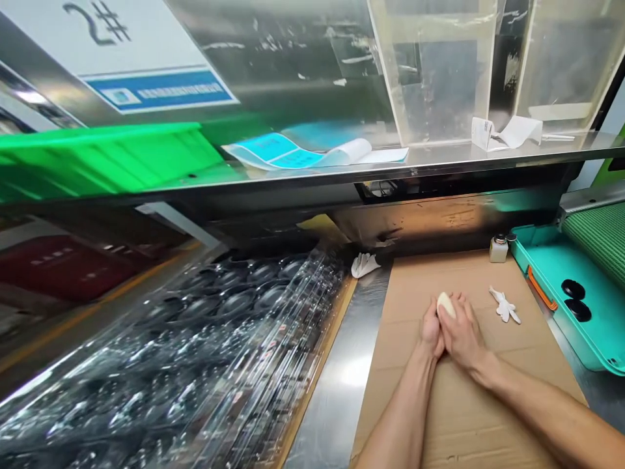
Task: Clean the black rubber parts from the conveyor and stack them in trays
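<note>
Both my hands meet over a brown cardboard sheet [415, 286] on the metal bench. My left hand [431, 329] and my right hand [461, 332] press together around a small cream, rounded object [445, 304] whose top pokes out between the fingers. I cannot tell what the object is. A crumpled white glove [505, 305] lies on the cardboard just right of my hands.
Stacked clear plastic trays [195, 365] with round pockets fill the left. A teal machine [561, 280] with two black discs [573, 298] and a green belt [600, 238] stands right. A small white bottle [499, 248], another white glove [364, 264], a green crate [97, 156] and label sheets [293, 151] sit beyond.
</note>
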A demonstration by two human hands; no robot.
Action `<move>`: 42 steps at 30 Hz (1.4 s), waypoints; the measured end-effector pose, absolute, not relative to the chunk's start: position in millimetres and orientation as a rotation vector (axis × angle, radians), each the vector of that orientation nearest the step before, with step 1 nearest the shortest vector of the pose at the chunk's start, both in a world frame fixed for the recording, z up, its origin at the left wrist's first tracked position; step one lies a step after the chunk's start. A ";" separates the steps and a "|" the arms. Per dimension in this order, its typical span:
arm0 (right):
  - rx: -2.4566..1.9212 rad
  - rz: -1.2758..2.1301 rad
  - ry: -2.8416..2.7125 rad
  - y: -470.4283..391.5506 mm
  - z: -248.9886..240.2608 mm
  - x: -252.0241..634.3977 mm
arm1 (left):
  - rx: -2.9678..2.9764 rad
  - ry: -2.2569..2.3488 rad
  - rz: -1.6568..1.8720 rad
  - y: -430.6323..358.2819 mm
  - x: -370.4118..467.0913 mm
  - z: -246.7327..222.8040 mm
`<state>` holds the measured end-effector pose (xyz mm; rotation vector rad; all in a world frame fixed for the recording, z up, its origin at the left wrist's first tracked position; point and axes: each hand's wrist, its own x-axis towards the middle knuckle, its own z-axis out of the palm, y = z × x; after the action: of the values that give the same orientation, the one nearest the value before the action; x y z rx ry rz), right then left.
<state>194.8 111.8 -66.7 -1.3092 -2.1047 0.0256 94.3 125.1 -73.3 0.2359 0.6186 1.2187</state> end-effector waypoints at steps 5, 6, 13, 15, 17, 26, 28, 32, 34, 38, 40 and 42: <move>-1.414 0.001 -2.134 109.4 -69.6 193.4 | 0.222 0.643 1.240 127.1 93.7 -71.0; -1.391 -0.017 -2.166 108.3 -69.2 193.0 | 0.220 0.639 1.242 127.2 93.7 -70.3; -1.431 -0.028 -2.238 109.6 -62.8 198.6 | 0.242 0.665 1.300 127.4 96.3 -70.6; -1.458 -0.018 -2.215 114.8 -61.9 208.1 | 0.263 0.675 1.285 127.7 97.9 -70.5; -1.557 0.044 -2.073 121.4 -61.5 220.9 | 0.294 0.698 1.278 127.6 99.4 -69.5; -1.500 0.568 -1.666 130.1 -47.7 256.3 | 0.296 0.708 1.156 127.8 93.2 -62.4; -1.448 0.629 -1.700 126.3 -37.5 256.4 | 0.285 0.697 1.162 128.2 92.5 -62.3; -1.345 0.706 -1.890 118.0 -31.4 244.4 | 0.357 0.664 1.189 127.0 95.4 -65.1; -1.330 0.707 -1.903 117.2 -35.3 237.9 | 0.408 0.659 1.223 125.6 97.0 -67.8; -1.257 0.854 -2.028 120.5 -39.8 241.2 | 0.456 0.702 1.217 122.5 98.8 -72.2; -1.323 0.807 -2.082 120.5 -37.4 246.2 | 0.464 0.709 1.212 122.7 100.2 -72.7; -1.481 0.617 -2.046 117.5 -33.6 245.7 | 0.449 0.717 1.220 124.3 101.5 -72.0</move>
<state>245.7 117.5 -33.6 -1.4807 -2.0461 0.6166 101.5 124.3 -72.0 0.4487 0.7172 1.2201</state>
